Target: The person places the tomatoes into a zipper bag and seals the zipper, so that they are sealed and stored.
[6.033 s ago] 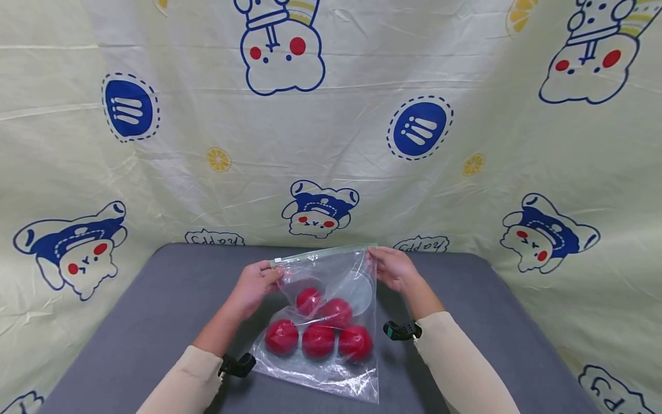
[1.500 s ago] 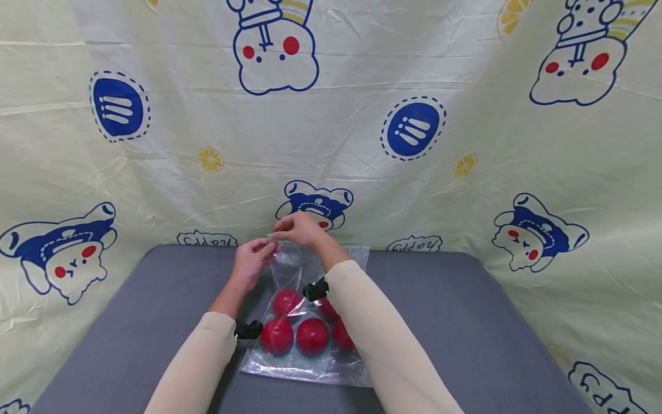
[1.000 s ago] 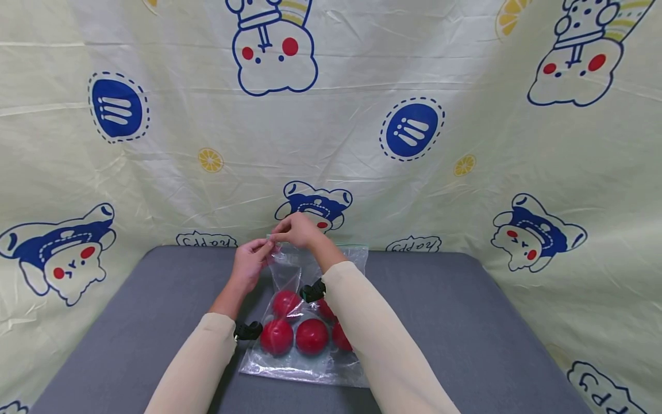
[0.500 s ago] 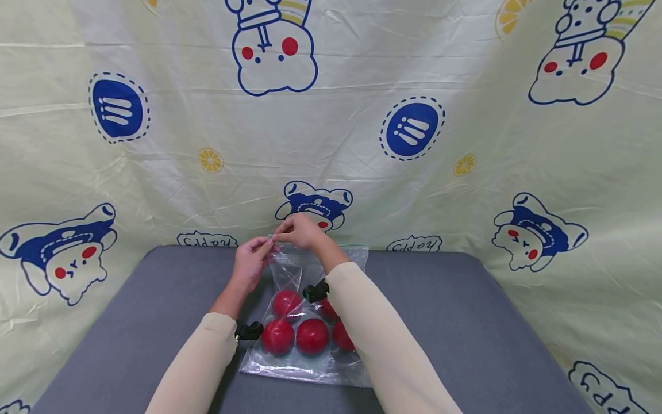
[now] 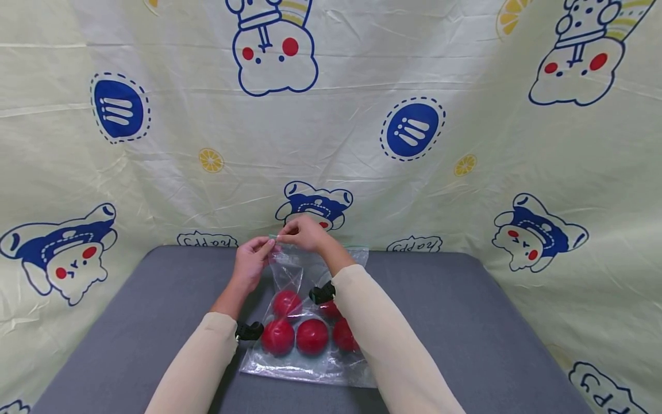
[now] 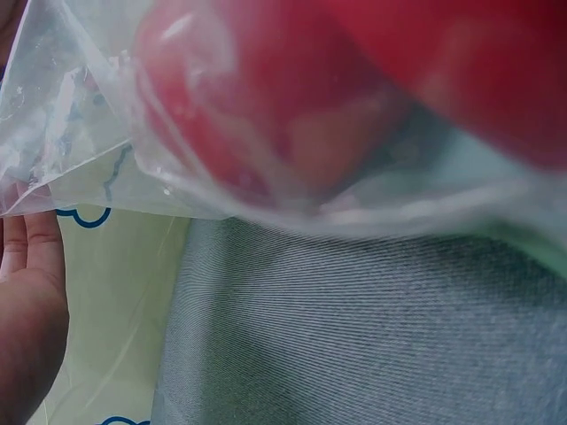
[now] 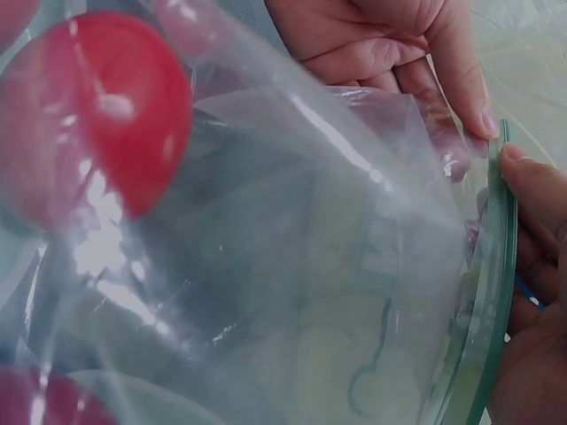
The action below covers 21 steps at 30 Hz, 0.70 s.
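A clear zip bag (image 5: 297,372) stands on the grey table with several glossy red balls (image 5: 277,336) inside; the right sleeve partly covers some of them. My left hand (image 5: 248,265) pinches the bag's top left corner between thumb and fingers. Just right of it, my right hand (image 5: 307,234) pinches the green zip strip (image 7: 500,283). In the right wrist view the two thumbs nearly meet along the strip, and the bag film hangs slack below. Balls behind film (image 6: 266,97) fill the top of the left wrist view.
Grey cloth covers the table (image 5: 455,322) on both sides of the bag. A pale curtain (image 5: 341,144) printed with cartoon figures hangs close behind the far edge. A black wrist camera (image 5: 249,330) sits on the left wrist, another (image 5: 323,293) on the right.
Since six seconds ago, my right hand has crossed from the bag's right corner to its left corner. Over the last half second it has slid slightly right along the strip; my left hand stays put.
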Tool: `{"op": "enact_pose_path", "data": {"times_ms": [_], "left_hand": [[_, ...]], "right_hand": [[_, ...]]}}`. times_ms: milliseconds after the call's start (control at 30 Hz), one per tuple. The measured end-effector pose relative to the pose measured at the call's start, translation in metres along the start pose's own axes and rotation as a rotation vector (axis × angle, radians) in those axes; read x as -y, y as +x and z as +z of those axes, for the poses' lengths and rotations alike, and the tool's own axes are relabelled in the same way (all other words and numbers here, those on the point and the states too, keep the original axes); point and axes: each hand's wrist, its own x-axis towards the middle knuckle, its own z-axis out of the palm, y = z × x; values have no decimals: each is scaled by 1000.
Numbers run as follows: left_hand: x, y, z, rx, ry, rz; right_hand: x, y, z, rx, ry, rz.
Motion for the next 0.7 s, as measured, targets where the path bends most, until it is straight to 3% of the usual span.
{"op": "enact_pose_path", "data": {"times_ms": [700], "left_hand": [[-2,-2,-1,-25,38,-57]], "right_hand": [[-19,-14,-11,-23,-24,34]]}}
